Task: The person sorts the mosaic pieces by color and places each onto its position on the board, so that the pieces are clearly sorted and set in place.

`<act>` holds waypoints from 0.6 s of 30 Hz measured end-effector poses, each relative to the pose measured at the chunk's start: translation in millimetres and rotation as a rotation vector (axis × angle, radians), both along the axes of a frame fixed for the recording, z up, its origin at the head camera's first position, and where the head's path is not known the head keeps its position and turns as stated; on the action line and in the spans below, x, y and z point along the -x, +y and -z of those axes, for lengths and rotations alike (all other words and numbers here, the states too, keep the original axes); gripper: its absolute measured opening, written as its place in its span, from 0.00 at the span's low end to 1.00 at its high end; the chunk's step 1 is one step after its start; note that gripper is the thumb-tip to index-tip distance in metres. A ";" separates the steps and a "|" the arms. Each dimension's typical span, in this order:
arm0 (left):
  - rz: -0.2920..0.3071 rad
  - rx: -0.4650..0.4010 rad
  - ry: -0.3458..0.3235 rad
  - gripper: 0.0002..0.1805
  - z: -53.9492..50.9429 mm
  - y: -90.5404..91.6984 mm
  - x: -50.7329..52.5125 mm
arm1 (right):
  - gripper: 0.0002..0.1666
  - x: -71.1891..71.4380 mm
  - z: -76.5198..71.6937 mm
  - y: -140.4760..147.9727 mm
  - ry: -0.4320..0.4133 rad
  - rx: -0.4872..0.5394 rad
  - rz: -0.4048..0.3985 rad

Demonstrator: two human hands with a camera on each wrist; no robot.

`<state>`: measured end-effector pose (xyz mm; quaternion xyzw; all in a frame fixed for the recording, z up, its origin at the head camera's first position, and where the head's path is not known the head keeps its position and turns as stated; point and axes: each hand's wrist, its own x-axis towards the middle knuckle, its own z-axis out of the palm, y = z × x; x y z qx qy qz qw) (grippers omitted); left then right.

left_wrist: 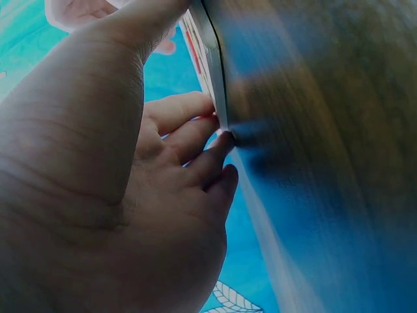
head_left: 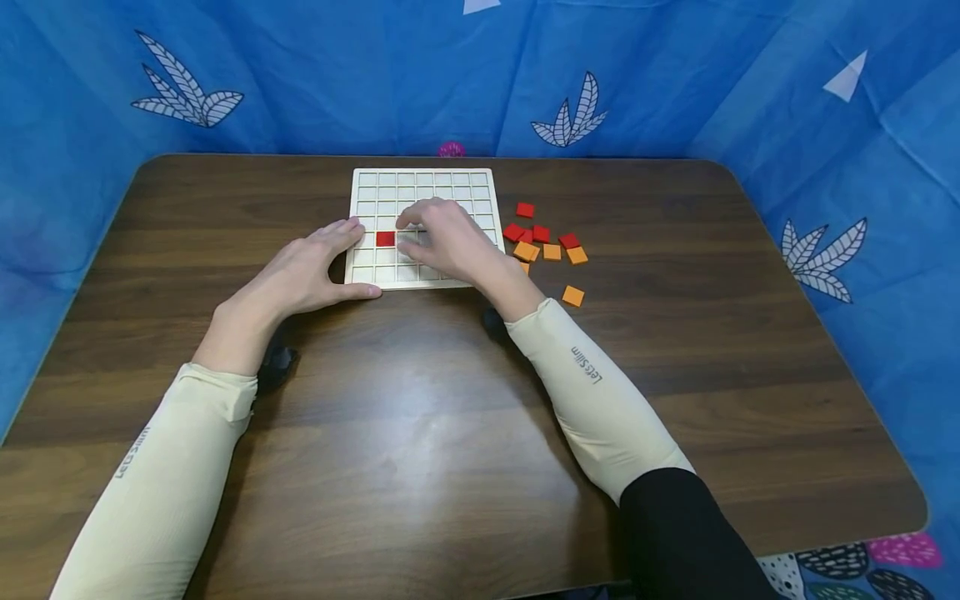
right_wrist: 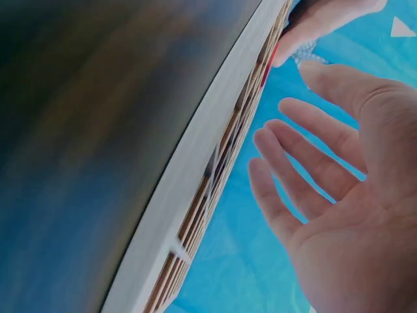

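A white grid board [head_left: 422, 178] lies on the table, with a red square tile [head_left: 386, 239] in one of its cells toward the left. The left hand [head_left: 303, 265] rests against the board's front left corner, its fingers along the left edge and its thumb at the front edge. Fairly straight fingers [left_wrist: 189, 140] touch the board's side in the left wrist view. Over the middle of the board hovers the right hand [head_left: 450, 237], just right of the red tile. Its spread fingers [right_wrist: 313, 160] hold nothing in the right wrist view. That hand hides several cells.
Right of the board lie loose red tiles [head_left: 525, 210] and orange tiles [head_left: 573, 296], several of each, some overlapping. The right forearm partly covers this group. A brown wooden table [head_left: 420, 467] carries everything, and a blue patterned cloth [head_left: 337, 75] hangs behind and beside it.
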<state>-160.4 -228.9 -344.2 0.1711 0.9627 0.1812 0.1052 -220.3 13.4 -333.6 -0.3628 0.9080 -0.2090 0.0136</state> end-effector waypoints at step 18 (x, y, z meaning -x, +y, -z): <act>-0.002 0.009 0.005 0.60 1.9 -1.0 0.9 | 0.19 19.3 2.1 81.3 -0.027 0.074 0.182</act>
